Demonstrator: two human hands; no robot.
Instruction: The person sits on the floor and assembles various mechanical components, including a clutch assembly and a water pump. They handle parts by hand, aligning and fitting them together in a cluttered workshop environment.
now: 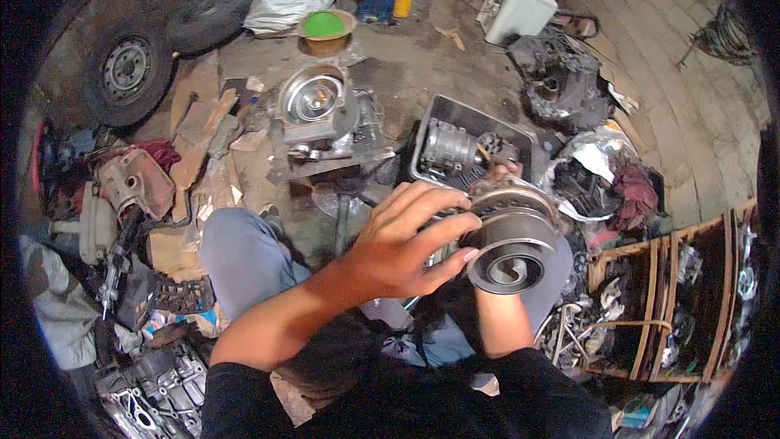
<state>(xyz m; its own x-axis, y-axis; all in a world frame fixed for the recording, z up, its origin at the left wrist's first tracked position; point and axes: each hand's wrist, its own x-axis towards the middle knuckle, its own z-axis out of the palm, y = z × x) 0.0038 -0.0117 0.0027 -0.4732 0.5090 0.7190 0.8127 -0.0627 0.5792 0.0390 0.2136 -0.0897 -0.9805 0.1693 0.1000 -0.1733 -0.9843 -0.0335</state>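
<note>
A round, stepped metal machine part (pixel 513 245), with a drum-like front and a hollow centre, is held above my right thigh. My right hand (pixel 508 170) grips it from behind and below. Only some fingertips show past its far edge; the rest of that hand is hidden. My left hand (pixel 410 240) has its fingers spread at the part's left side, the tips against or very near its rim. Just beyond lies a dark tray (pixel 427 114) with a grey cylindrical machine unit (pixel 448 149) in it.
Ahead stands a metal housing with a round bowl (pixel 314 97) on a plate. A dirty gearbox-like casting (pixel 561 81) and a white container (pixel 520 8) lie far right. Wooden shelving (pixel 666 301) is at right. A wheel (pixel 127 69) and metal castings (pixel 154 390) are at left.
</note>
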